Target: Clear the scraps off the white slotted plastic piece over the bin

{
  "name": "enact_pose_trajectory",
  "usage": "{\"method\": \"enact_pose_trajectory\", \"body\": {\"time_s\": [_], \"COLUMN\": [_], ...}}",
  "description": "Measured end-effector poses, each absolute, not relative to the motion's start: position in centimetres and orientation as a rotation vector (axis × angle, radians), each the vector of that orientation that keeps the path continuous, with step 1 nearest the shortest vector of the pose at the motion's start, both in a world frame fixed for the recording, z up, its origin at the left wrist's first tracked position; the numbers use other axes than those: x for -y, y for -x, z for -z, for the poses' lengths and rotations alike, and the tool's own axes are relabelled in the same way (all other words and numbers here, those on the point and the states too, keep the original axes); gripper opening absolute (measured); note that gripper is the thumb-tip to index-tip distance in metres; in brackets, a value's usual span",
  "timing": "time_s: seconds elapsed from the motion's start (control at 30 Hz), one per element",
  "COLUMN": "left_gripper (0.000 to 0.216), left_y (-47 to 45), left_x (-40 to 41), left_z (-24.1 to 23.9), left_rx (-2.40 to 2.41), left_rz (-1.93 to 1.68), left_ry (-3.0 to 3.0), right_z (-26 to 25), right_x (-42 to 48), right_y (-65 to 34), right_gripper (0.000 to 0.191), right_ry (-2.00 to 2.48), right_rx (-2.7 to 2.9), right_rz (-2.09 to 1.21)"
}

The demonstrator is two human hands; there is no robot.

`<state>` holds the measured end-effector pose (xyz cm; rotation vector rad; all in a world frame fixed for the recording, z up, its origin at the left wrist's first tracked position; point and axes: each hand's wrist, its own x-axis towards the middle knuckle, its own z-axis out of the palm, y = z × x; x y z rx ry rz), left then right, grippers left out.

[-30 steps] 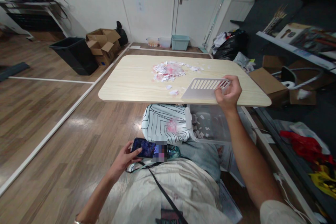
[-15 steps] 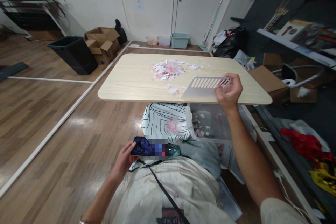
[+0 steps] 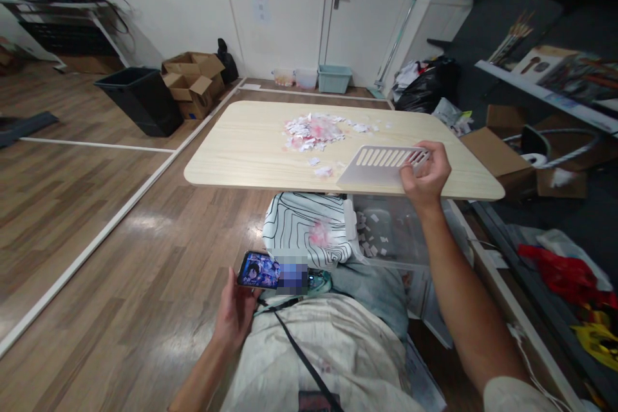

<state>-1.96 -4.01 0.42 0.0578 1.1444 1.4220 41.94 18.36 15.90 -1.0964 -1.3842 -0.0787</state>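
Observation:
My right hand [image 3: 429, 170] is closed around the slotted end of a white plastic panel [image 3: 371, 174], which stands slanted on the near edge of the pale wooden table [image 3: 232, 154]. Beyond the panel lies a heap of white and pink paper scraps [image 3: 313, 131], with a few loose pieces nearer me. Low on the left, my left hand [image 3: 236, 306] holds a smartphone [image 3: 258, 270] by its left end, above my lap. The phone's screen is lit with a colourful picture, and its right part is blurred out. Some fingers are hidden under it.
Below the table edge are a patterned cushion-like cloth [image 3: 290, 222] with a pink patch and a clear plastic bin [image 3: 398, 232] holding paper bits. A black trash can [image 3: 140, 103] and cardboard boxes [image 3: 193, 87] stand at left. An open carton [image 3: 497, 148] sits at right.
My left thumb has moved off the phone's screen to its left edge, and the screen now shows a brighter picture. The view has shifted slightly; my right hand keeps its grip on the panel.

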Motion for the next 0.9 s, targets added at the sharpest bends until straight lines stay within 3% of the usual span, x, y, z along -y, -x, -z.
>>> {"method": "enact_pose_trajectory", "body": {"time_s": [0.13, 0.37, 0.5, 0.67, 0.8, 0.9], "left_gripper": [0.061, 0.056, 0.048, 0.047, 0.052, 0.060], "left_y": [0.6, 0.7, 6.6, 9.3, 5.5, 3.1], "left_x": [2.8, 0.7, -0.9, -3.1, -3.6, -3.2], "left_z": [-1.9, -5.2, -11.6, -18.9, -18.0, -15.2], "left_rx": [-1.035, -0.988, -0.989, -1.003, -0.866, -0.790], "left_rz": [-1.461, -1.508, -1.332, -0.712, -0.411, -0.408], "left_ry": [-0.078, -0.130, -0.335, -0.544, -0.612, -0.602], "right_z": [-16.4, -16.3, -16.0, -15.9, -15.8, -15.8], "right_x": [-18.0, -18.0, -18.2, -18.5, -18.6, -18.6], "right_y": [-41.4, -41.7, -42.1, -42.1, -42.0, -41.9], "right_gripper": [0.037, 0.039, 0.040, 0.043, 0.043, 0.042], "right_ry": [1.127, 1.117, 1.113, 1.074, 1.051, 1.025], "right_rx": [1.359, 1.379, 1.381, 1.361, 1.362, 1.377], "right_rz": [0.069, 0.063, 0.069, 0.066, 0.067, 0.072]}}
